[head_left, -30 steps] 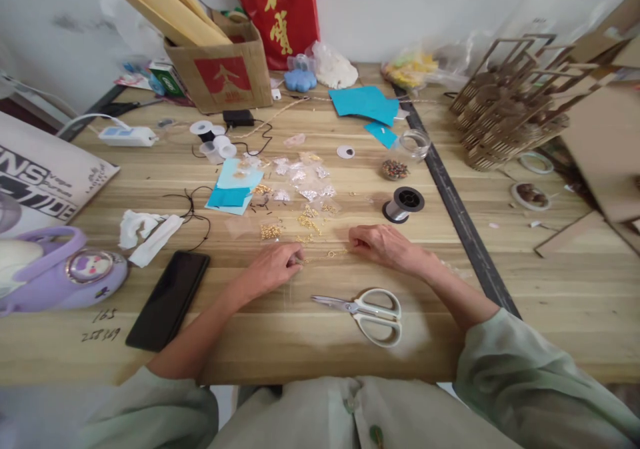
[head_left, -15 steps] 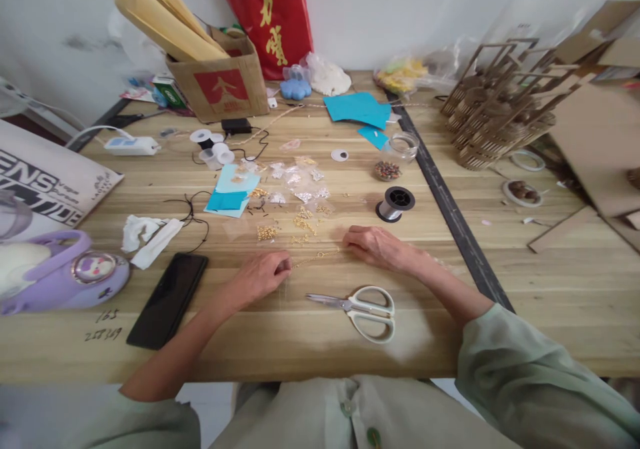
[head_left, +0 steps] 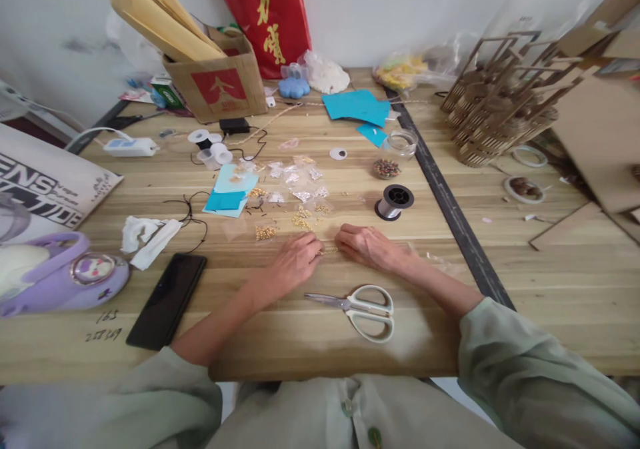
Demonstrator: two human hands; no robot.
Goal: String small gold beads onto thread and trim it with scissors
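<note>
A thin gold chain (head_left: 329, 252) runs across the short gap between my two hands, just above or on the wooden table. The fingers of my left hand (head_left: 296, 260) are pinched at its left end. My right hand (head_left: 369, 246) has its fingertips closed together at the other end. Just beyond them lie small piles of gold beads (head_left: 302, 220) and a bag of gold beads (head_left: 265, 232). Scissors (head_left: 350, 306) with pale handles rest on the table in front of my hands. A spool of clear line (head_left: 395, 202) stands beyond my right hand.
To the left lie a black phone (head_left: 167, 300), crumpled tissue (head_left: 151, 236) and a purple bottle (head_left: 65, 272). Blue paper (head_left: 227, 200) and small plastic bags (head_left: 299, 177) lie further back. A glass jar (head_left: 401, 144) and several wooden baskets (head_left: 493, 112) stand to the right.
My left hand has moved right and away from me, close to my right hand. The visible stretch of chain between them has become shorter. My right hand has shifted slightly left.
</note>
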